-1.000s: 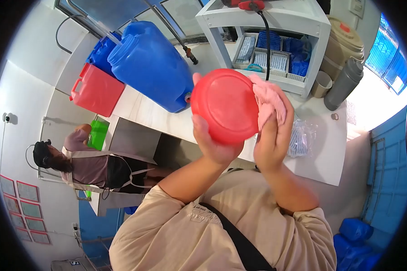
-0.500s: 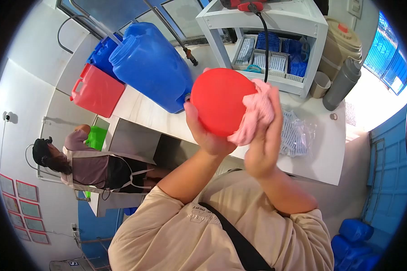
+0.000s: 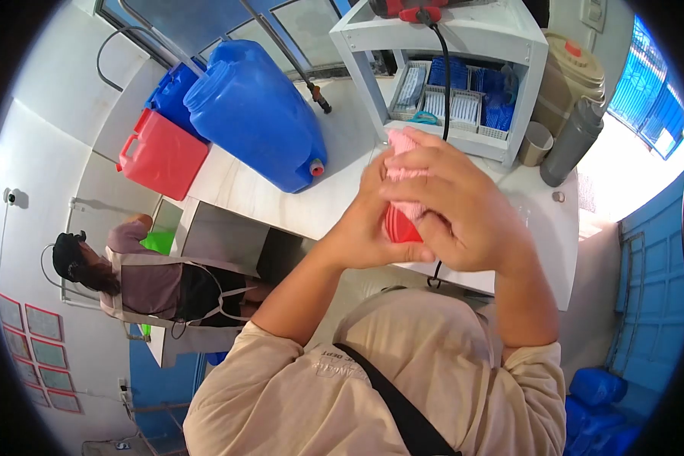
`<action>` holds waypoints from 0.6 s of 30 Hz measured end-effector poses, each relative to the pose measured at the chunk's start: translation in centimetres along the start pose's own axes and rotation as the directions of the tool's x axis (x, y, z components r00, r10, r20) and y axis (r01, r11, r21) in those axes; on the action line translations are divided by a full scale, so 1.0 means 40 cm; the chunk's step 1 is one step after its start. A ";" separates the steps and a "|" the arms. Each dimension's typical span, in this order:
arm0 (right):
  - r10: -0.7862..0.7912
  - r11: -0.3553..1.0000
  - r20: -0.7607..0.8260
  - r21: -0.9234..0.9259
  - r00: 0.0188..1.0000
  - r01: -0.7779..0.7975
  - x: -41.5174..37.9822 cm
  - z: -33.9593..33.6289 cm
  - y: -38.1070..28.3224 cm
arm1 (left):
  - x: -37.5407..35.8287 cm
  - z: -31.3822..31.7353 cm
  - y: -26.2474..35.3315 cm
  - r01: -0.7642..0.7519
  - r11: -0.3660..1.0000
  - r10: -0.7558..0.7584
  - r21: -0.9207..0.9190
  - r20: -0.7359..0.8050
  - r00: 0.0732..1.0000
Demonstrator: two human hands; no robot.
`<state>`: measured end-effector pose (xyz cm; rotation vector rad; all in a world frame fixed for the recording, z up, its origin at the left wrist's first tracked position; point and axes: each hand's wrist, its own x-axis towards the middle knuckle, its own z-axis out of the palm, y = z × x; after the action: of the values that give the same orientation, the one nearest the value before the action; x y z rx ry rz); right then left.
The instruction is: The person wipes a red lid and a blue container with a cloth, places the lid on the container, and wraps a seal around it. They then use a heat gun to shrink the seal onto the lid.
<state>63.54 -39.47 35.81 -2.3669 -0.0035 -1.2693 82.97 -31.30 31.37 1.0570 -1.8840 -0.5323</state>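
Observation:
A round red lid [image 3: 400,227] is gripped in my left hand [image 3: 361,226], with its ribbed side showing between my thumb and palm. My right hand [image 3: 475,201] is closed over a pink cloth [image 3: 403,149] and presses it against the lid. Most of the lid is hidden behind my fingers and the cloth. Both hands are raised above the white counter [image 3: 342,199], in front of my chest.
A blue jerrycan [image 3: 254,114] with a side outlet stands beyond my left hand, near a red jerrycan [image 3: 167,156]. A white shelf [image 3: 524,45], a grey bottle [image 3: 574,144] and a cup [image 3: 536,143] are at right. Another person [image 3: 152,281] works at far left.
The lid has turned from facing me flat to edge-on. My right hand and the cloth have moved from its right side over its top. The plastic bag on the counter is now mostly covered.

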 end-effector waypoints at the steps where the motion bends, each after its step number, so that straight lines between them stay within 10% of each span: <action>1: -0.017 0.999 0.030 0.052 0.999 0.015 0.000 -0.004 0.000 | 0.003 -0.009 -0.001 0.004 0.995 -0.006 0.101 0.024 1.000; 3: -0.099 0.984 0.097 0.160 0.990 0.083 0.001 0.023 -0.038 | -0.009 0.007 -0.015 0.008 0.980 -0.017 0.200 0.043 0.999; 4: -0.183 0.953 0.151 0.270 0.972 0.138 0.002 0.035 -0.050 | -0.020 0.039 -0.029 0.344 0.900 -0.354 -0.268 0.014 0.935; 6: -0.128 0.959 0.089 0.266 0.988 0.100 0.004 0.037 -0.043 | -0.024 0.053 -0.030 0.547 0.519 -0.623 -0.657 0.148 0.768; 9: -0.017 0.993 -0.059 0.115 0.998 0.024 -0.001 0.029 -0.007 | -0.023 0.046 0.018 0.238 0.637 -0.269 -0.733 0.077 0.960; 14: 0.146 0.985 -0.338 -0.036 0.930 -0.168 -0.002 0.075 0.011 | -0.014 0.073 0.057 0.158 0.437 -0.380 -0.885 -0.023 0.925; 18: -0.108 0.992 -0.099 -0.072 0.989 0.101 -0.022 0.137 -0.056 | 0.019 -0.001 0.072 -0.105 0.279 -0.473 -0.955 -0.231 0.850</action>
<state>66.91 -35.16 33.39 -2.3819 -0.0542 -1.4611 81.50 -30.38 33.78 0.4561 -0.6378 -1.2225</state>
